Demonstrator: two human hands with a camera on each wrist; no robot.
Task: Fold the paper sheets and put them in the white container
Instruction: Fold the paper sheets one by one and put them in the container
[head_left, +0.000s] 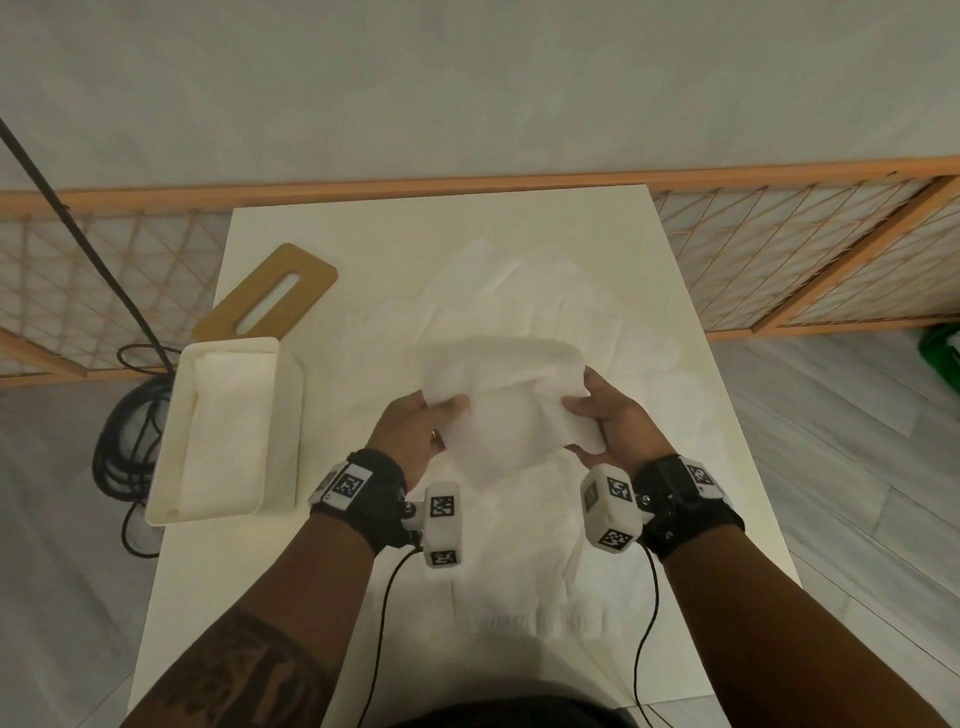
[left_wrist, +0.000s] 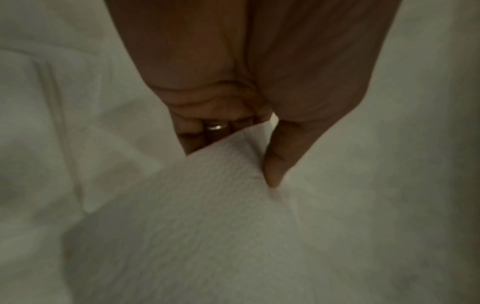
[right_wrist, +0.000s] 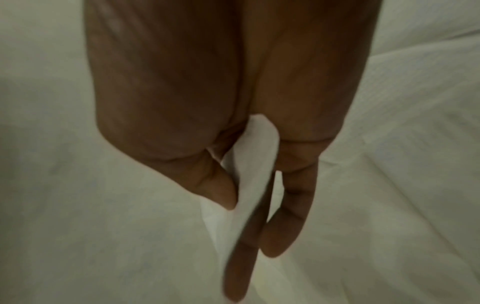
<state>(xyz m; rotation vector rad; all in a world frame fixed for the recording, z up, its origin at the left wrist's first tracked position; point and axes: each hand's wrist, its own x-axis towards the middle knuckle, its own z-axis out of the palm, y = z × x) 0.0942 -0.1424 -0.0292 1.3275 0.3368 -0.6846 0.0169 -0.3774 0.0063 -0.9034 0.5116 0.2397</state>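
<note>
Thumbs and fingers of the left hand (head_left: 415, 415) and right hand (head_left: 613, 421) pinch opposite edges of the paper sheet (head_left: 498, 410), held above the table (head_left: 363, 545). Best align edges, crease flat, then carry toward nine o'clock, where the white container (head_left: 283, 410) waits.

Dim warm light; wrist views blurred, soft.

paper sheet (head_left: 498, 410): embossed, matt | container (head_left: 171, 499): smooth plastic | lid (head_left: 306, 270): wood | table (head_left: 363, 228): smooth
</note>
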